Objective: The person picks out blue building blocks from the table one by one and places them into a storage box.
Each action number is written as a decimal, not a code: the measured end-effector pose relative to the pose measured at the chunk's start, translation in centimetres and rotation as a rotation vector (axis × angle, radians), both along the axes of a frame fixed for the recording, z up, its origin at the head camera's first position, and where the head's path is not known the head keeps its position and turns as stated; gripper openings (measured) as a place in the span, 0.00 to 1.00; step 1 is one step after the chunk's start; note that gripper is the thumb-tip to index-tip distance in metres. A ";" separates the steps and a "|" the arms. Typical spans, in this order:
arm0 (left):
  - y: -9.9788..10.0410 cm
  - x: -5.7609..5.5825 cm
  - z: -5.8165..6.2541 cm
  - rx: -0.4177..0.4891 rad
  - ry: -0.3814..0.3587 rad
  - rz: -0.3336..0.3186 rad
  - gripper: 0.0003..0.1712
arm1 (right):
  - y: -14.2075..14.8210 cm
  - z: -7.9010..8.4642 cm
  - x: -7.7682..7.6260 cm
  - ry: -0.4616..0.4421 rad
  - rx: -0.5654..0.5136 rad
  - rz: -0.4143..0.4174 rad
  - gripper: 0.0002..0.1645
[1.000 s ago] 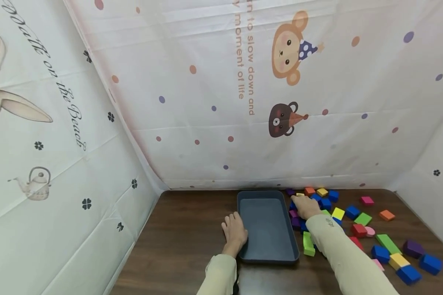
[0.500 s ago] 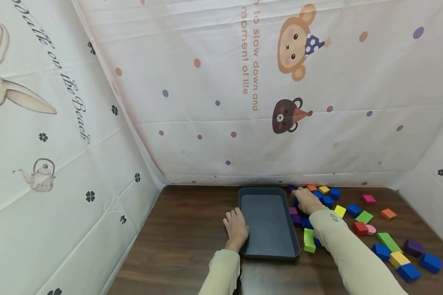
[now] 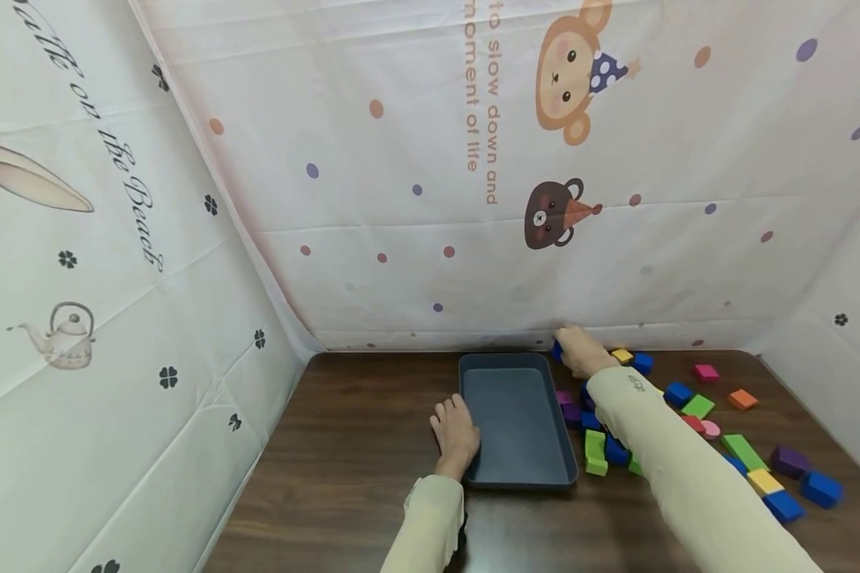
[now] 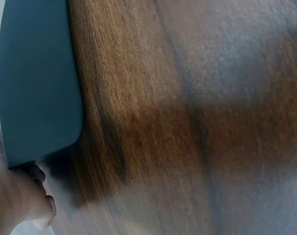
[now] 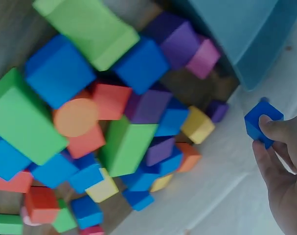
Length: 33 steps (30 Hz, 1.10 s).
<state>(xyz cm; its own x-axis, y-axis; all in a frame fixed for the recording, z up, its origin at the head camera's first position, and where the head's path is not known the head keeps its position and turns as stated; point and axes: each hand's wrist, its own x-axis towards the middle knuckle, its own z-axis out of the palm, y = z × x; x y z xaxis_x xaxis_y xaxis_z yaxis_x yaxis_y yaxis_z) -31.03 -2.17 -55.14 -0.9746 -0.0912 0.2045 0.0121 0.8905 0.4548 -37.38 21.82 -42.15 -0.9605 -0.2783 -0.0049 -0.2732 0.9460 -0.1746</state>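
Note:
My right hand pinches a blue block between thumb and fingers, raised near the tray's far right corner in the head view. The dark blue-grey tray stands upright on the table, its inside bare. At its left side my left hand rests along the rim, fingers fairly straight. In the left wrist view the tray's outer wall shows above the fingers of that hand. Below and left of the held block, the right wrist view shows a heap of coloured blocks.
Loose blocks spread right of the tray, among them a light green block, a purple block and a blue block. Brown wooden table surrounds the tray. A printed white cloth hangs behind and at both sides.
My right hand has lifted up and away from the heap with the blue block. The left hand and tray stay put; the head view has shifted slightly.

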 end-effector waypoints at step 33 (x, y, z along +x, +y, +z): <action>0.3 0.2 0.5 -0.224 0.057 0.164 0.19 | -14.7 -3.9 -1.7 -0.108 -0.096 0.130 0.25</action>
<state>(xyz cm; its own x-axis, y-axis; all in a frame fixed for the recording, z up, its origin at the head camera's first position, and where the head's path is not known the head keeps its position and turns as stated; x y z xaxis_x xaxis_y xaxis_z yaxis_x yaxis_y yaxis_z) -30.85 -1.89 -54.63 -0.9369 -0.1930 0.2917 -0.1204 0.9609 0.2492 -39.08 7.16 -46.09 -0.9117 -0.4043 -0.0733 -0.3669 0.8814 -0.2976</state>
